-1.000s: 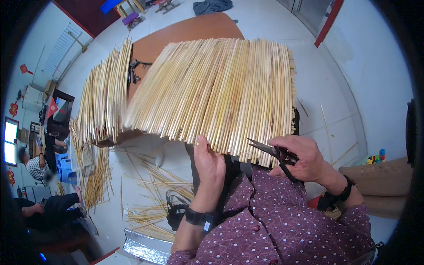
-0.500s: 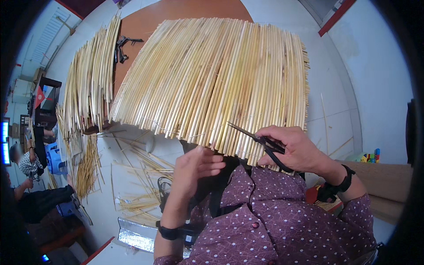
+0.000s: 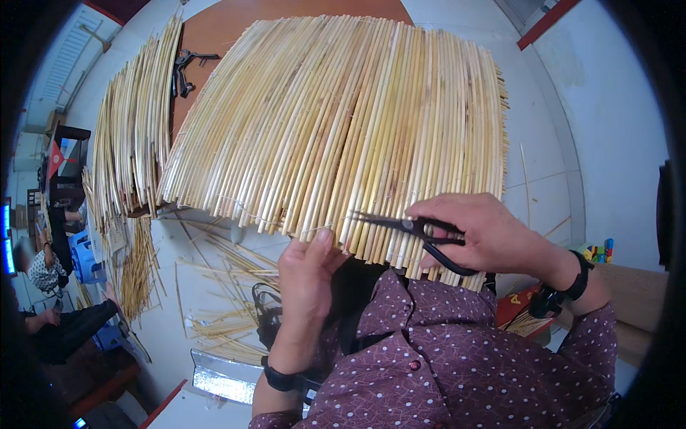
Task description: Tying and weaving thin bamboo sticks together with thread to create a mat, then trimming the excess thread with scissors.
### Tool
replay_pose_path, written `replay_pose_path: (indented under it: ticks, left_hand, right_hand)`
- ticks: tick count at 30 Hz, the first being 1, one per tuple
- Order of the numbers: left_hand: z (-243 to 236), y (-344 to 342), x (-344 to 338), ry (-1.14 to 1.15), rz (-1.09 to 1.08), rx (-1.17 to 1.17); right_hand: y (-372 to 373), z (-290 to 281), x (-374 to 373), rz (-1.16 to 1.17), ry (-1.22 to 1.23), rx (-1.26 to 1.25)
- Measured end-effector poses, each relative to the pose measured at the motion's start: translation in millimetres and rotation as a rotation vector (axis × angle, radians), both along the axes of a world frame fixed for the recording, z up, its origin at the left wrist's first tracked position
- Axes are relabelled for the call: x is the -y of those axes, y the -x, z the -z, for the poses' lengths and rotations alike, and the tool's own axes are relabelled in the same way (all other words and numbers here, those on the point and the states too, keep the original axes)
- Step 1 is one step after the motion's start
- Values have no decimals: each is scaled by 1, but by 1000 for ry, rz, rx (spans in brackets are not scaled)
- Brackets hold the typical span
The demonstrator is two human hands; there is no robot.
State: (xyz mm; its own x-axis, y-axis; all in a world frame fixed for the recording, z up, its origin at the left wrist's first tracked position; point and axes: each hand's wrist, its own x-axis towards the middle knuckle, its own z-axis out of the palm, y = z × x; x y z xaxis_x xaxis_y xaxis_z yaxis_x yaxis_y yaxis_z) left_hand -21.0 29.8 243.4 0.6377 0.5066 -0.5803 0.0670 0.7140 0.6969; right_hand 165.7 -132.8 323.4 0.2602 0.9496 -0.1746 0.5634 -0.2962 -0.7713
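Observation:
A large mat of straw-coloured reed stalks [image 3: 336,121], bound by thin thread near its front edge, lies on the table. My left hand [image 3: 307,275] grips that edge, thumb on top of the stalk ends and fingers curled beneath. In my right hand [image 3: 486,232] is a pair of black-handled scissors [image 3: 411,225]. Their blades point left across the stalks, close to my left thumb, with the tips slightly apart. The fingers in the lower handle are partly hidden.
A brown table [image 3: 214,32] carries the mat and a dark metal tool [image 3: 187,68]. Beside it stands a bundle of loose stalks [image 3: 136,121]. More stalks [image 3: 221,329] are scattered over the tiled floor. Other people [image 3: 46,268] sit at the far left.
My left hand has moved up from below the edge and taken hold of the mat. The scissors have shifted left and swung level, their tips now near my left thumb.

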Motion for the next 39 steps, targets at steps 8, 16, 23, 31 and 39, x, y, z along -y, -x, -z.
replay_pose_path:
  ticks: [8, 16, 23, 31, 39]
  left_hand:
    - [6, 2, 5, -57, -10, 22]
    - [6, 3, 6, -60, -28, 49]
    - [2, 5, 6, -56, -33, 65]
    - [2, 6, 6, -56, -23, 84]
    - [2, 6, 7, -29, -35, 90]
  right_hand:
    - [-30, -6, -22, -214, -13, 156]
    - [-41, 14, -52, -258, -295, 693]
    - [-52, 26, -63, -407, -417, 779]
    - [-57, 27, -69, -449, -437, 753]
    - [-65, 33, -77, -486, -412, 557]
